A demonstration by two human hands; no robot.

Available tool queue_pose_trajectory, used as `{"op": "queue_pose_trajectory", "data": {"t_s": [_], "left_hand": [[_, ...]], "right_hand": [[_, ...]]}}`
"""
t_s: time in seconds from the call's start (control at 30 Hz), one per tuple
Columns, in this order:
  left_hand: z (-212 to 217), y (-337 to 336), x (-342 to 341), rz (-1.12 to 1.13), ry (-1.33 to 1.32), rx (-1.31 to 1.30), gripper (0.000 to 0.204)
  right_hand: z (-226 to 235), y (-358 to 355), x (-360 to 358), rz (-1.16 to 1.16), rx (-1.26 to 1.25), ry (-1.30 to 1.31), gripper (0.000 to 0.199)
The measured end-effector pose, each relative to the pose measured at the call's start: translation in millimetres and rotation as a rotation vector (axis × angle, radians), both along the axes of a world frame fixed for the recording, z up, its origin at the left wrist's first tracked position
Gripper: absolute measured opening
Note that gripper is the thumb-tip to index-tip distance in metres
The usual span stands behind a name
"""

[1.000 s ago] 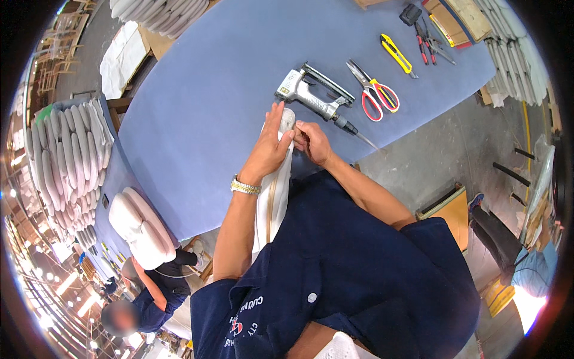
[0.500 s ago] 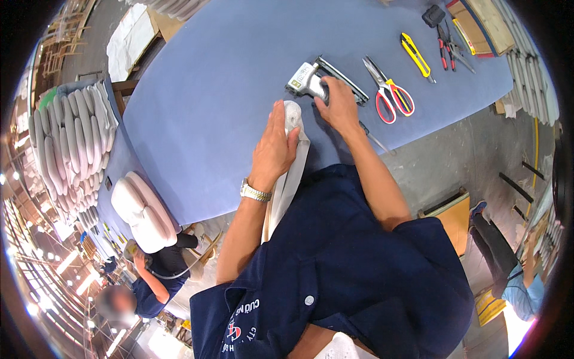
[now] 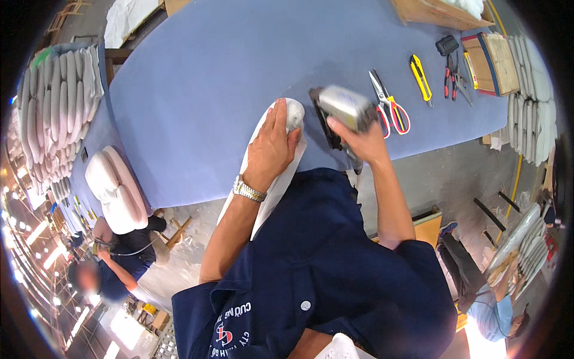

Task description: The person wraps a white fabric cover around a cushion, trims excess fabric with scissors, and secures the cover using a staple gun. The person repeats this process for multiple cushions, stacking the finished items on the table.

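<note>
My left hand (image 3: 272,146), with a metal-banded watch on the wrist, lies over a long, narrow piece wrapped in white fabric (image 3: 295,112). Its fingers are stretched along the piece and the thumb is apart. The rounded end rests on the blue table, while the rest runs back under my forearm past the edge. My right hand (image 3: 362,139) is closed around a silver and black staple gun (image 3: 347,107), raised just right of the piece and blurred by motion. The gun is apart from the white fabric.
Right of the gun lie red-and-white-handled scissors (image 3: 391,110), a yellow box cutter (image 3: 421,81) and red-handled pliers (image 3: 449,76). Boxes (image 3: 499,63) stand at the far right. Padded grey cushions (image 3: 60,113) are stacked at the left. Another person (image 3: 119,263) works at lower left; one more stands at lower right.
My right hand has picked up the staple gun from the table, turned it and brought it to the right and nearer me. The left hand stays on the white piece.
</note>
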State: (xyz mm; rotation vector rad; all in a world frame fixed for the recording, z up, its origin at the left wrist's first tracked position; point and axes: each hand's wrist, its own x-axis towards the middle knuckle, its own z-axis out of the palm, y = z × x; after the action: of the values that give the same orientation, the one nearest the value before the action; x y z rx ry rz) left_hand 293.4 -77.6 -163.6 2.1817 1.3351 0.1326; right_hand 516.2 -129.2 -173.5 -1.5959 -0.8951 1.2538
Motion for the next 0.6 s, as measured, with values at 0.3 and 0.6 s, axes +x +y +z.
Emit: {"op": "queue_pose_trajectory", "data": {"t_s": [0.3,0.6], "left_hand": [[0.7,-1.4,2.2,0.000,-0.035,0.030,0.076],[1.8,4.6,2.1,-0.001,-0.024,-0.031,0.081]], "right_hand": [[11.5,-31.7,-7.3,0.265,0.260,-0.097,0.065],[8.9,-15.6,-16.1,0.284,0.288,-0.110,0.062]]}}
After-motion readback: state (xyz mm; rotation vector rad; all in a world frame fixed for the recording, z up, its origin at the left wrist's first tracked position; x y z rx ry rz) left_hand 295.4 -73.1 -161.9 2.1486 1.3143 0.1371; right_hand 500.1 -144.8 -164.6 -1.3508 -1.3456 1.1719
